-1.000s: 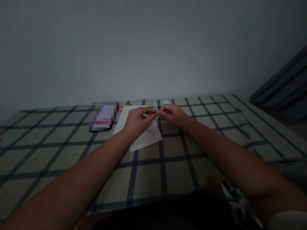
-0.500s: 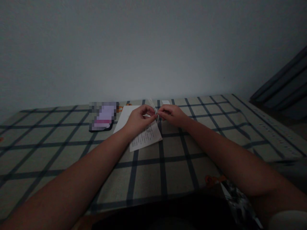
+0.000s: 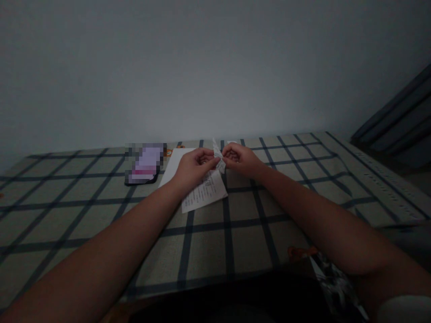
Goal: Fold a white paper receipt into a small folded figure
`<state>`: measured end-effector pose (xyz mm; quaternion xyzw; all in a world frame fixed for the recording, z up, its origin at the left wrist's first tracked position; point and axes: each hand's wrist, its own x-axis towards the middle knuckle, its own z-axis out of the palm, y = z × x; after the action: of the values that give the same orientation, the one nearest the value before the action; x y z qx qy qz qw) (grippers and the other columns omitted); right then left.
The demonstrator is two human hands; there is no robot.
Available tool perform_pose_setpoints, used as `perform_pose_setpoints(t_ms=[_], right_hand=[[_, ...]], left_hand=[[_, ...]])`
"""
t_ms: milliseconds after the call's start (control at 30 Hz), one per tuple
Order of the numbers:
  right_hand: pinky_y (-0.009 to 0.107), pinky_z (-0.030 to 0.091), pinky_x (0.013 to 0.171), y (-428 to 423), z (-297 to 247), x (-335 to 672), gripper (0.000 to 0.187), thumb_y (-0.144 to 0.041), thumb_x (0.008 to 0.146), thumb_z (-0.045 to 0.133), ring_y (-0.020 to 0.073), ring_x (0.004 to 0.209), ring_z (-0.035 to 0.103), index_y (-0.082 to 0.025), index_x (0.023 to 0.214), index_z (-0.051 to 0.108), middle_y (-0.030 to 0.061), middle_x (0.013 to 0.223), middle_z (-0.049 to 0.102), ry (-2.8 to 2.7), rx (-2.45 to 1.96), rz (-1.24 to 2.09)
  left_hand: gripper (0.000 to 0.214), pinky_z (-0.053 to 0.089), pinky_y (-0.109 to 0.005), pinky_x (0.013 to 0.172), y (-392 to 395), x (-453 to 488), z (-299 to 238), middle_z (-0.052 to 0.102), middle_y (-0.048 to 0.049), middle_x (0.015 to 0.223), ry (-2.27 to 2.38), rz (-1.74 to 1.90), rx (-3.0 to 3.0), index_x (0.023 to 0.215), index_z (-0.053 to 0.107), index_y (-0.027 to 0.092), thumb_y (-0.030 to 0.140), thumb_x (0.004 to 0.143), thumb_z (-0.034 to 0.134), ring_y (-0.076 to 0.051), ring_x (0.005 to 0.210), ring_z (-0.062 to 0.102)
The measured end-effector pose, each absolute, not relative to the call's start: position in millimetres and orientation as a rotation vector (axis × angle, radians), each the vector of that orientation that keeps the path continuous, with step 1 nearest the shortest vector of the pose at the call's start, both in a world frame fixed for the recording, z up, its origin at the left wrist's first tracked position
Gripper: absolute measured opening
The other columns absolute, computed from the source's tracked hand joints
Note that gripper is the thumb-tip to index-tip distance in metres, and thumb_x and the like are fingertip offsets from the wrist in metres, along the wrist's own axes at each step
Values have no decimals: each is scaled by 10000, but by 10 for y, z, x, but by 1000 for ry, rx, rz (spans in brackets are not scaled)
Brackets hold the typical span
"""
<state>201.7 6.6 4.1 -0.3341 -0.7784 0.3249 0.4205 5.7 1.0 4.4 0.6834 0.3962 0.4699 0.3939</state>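
Note:
Between my two hands is a small piece of printed paper (image 3: 220,166), creased and standing partly upright. My left hand (image 3: 195,168) is closed, its thumb and fingers pinching the paper from the left. From the other side, the curled fingers of my right hand (image 3: 240,158) grip the same piece near its edge. Under my left hand lies a printed sheet (image 3: 205,195), with lines of small text on its near part. A blank white sheet (image 3: 172,166) shows to the left of that hand, partly covered by it.
A phone (image 3: 145,163) with a blurred lit screen lies on the checked cloth (image 3: 208,242), left of the papers. Behind my right hand the edge of a small white item (image 3: 232,142) shows. A pale wall (image 3: 215,67) rises behind; a dark curtain (image 3: 400,121) hangs at right.
The small paper has turned, so more of its printed face shows between my hands. My right fingers have curled more and risen slightly. The phone and sheets stay put.

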Motion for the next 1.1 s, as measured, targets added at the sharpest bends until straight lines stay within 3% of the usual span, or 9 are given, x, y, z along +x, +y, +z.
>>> perform_pose_setpoints(t_ms=[267, 467, 867, 1100], right_hand=[[245, 469, 643, 96, 4, 1988, 215, -285, 773, 650, 107, 685, 564, -180, 923, 537, -18, 755, 570, -1802, -794, 997], [243, 495, 611, 96, 7, 1987, 259, -309, 776, 658, 104, 636, 583, -181, 963, 532, -34, 715, 570, -1720, -773, 1122], [250, 514, 624, 97, 74, 1996, 166, -265, 765, 639, 102, 642, 605, -143, 877, 628, -3, 720, 626, -1725, -798, 1131], [273, 535, 692, 64, 79, 2004, 233, -313, 754, 689, 118, 719, 632, -139, 901, 639, 24, 809, 663, -1730, -778, 1164]], left_hand=[[324, 530, -304, 686, -1, 62, 34, 726, -77, 816, 1056, 1196, 1736, 849, 713, 150, 426, 694, 778, -174, 720, 670], [318, 550, -288, 653, -43, 92, 80, 712, -43, 797, 1014, 1235, 1664, 941, 683, 174, 362, 702, 778, -150, 663, 664], [203, 561, -300, 714, -4, 66, 54, 700, -27, 803, 880, 1194, 1572, 836, 692, 168, 307, 702, 755, -136, 687, 651], [245, 541, -297, 723, -7, 51, 80, 689, -28, 796, 917, 1174, 1587, 814, 677, 167, 355, 693, 777, -135, 704, 636]])
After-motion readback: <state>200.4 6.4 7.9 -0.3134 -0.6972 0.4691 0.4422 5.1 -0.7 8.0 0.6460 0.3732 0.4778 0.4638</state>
